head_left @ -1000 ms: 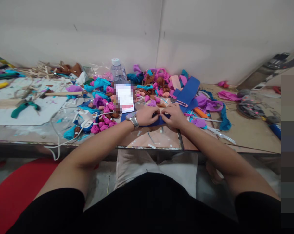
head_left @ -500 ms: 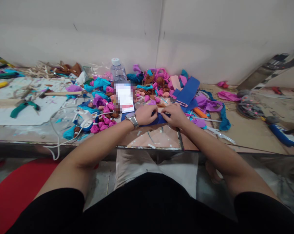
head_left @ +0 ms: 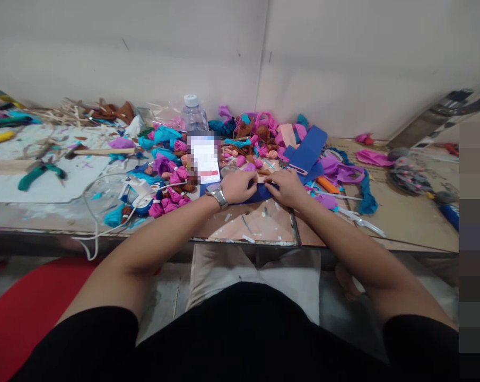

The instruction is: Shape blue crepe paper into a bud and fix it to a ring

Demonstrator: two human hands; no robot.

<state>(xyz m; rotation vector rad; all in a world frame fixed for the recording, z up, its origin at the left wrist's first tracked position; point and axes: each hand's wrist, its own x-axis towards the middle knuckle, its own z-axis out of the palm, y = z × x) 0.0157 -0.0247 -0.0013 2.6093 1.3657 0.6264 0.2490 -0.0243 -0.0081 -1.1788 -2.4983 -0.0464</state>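
My left hand (head_left: pixel 238 187), with a silver watch (head_left: pixel 217 196) on its wrist, and my right hand (head_left: pixel 284 187) meet over a dark blue strip of paper (head_left: pixel 259 195) lying on the table near its front edge. Both hands have their fingers curled and pinch the strip from either side, fingertips almost touching. A larger blue sheet (head_left: pixel 308 148) lies just behind my right hand. Pink and magenta crumpled paper pieces (head_left: pixel 171 200) are heaped to the left of my left hand.
A clear water bottle (head_left: pixel 193 116) stands at the back. A white cable (head_left: pixel 98 212) loops off the table's front edge. Green-handled pliers (head_left: pixel 36 174) and a wooden stick (head_left: pixel 100 152) lie left. Teal and purple crepe strips (head_left: pixel 349 175) and an orange cutter (head_left: pixel 327 184) lie right.
My hands stay on the blue strip; their fingers have shifted slightly along it. The view has tilted a little.
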